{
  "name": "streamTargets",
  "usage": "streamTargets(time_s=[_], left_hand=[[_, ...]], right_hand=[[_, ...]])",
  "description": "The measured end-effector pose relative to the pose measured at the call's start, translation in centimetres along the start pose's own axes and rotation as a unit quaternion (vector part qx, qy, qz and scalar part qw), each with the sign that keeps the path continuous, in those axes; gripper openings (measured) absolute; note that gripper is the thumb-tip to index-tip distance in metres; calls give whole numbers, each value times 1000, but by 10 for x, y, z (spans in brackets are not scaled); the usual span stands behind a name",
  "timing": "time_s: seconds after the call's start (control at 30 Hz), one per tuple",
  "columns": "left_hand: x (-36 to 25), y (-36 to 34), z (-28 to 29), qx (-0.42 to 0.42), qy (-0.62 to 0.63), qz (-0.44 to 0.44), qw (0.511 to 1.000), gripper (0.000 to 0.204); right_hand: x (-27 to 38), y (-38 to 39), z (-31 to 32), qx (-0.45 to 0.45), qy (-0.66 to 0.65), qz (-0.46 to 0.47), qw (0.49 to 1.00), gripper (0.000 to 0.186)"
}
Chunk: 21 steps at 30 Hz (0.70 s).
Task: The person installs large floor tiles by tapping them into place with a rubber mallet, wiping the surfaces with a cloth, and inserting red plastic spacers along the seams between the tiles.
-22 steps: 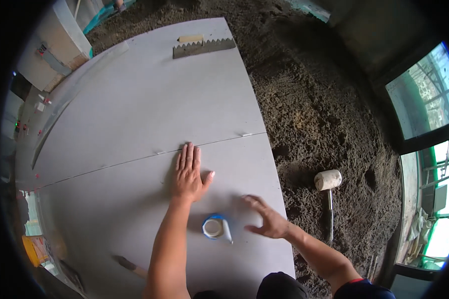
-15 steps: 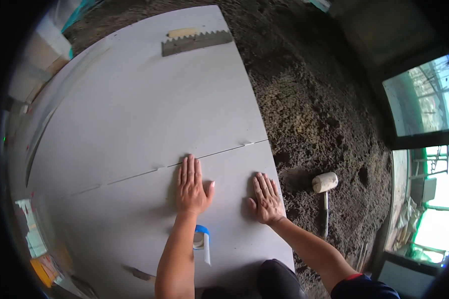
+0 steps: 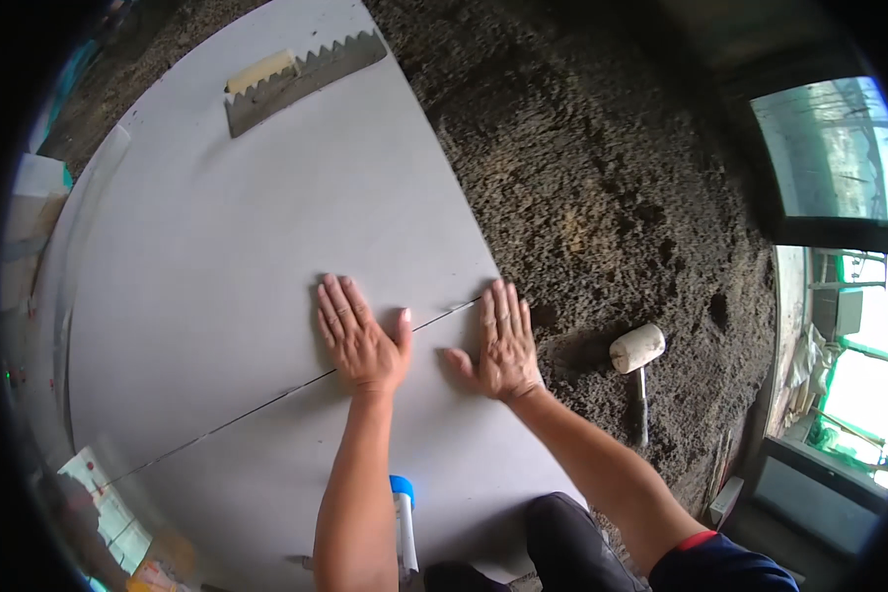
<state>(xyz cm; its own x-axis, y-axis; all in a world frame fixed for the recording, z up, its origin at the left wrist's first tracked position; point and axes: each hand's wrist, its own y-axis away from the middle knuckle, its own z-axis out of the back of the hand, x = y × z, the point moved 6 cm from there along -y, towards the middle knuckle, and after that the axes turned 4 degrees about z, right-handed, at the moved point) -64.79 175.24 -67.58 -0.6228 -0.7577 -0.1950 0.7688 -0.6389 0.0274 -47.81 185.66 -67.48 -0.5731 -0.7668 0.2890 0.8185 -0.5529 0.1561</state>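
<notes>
My left hand lies flat on the pale grey tiles, fingers spread, across the thin seam between two of them. My right hand rests flat beside it near the tiles' right edge, its fingertips at the seam, fingers out straight. A small white spacer sits in the seam between the hands. Behind my left forearm, a blue-and-white tape roll is partly hidden. At the far end lies a grey notched trowel with a wooden handle.
Rough dark mortar bed borders the tiles on the right, with a white-headed mallet lying on it. Beyond stand framed window openings with green netting. My dark-clad knee is at the lower edge.
My right hand has come down from raised above the tape to flat, then moved forward to the seam. My left hand has slid forward across the seam. The view has turned.
</notes>
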Motion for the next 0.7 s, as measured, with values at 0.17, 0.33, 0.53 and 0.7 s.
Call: streamTargets(time_s=[0.17, 0.33, 0.53, 0.7], left_hand=[[0, -2, 3, -2, -2, -6, 1000, 103], [-3, -7, -1, 31, 20, -3, 999, 114], [-5, -9, -4, 33, -15, -23, 999, 114], [-4, -9, -5, 32, -29, -26, 999, 114]], right_hand=[[-44, 10, 50, -82, -92, -16, 992, 81], [-171, 174, 96, -162, -28, -339, 926, 40], [-231, 244, 52, -16, 4, -325, 945, 30], [-231, 233, 81, 7, -25, -407, 913, 21]])
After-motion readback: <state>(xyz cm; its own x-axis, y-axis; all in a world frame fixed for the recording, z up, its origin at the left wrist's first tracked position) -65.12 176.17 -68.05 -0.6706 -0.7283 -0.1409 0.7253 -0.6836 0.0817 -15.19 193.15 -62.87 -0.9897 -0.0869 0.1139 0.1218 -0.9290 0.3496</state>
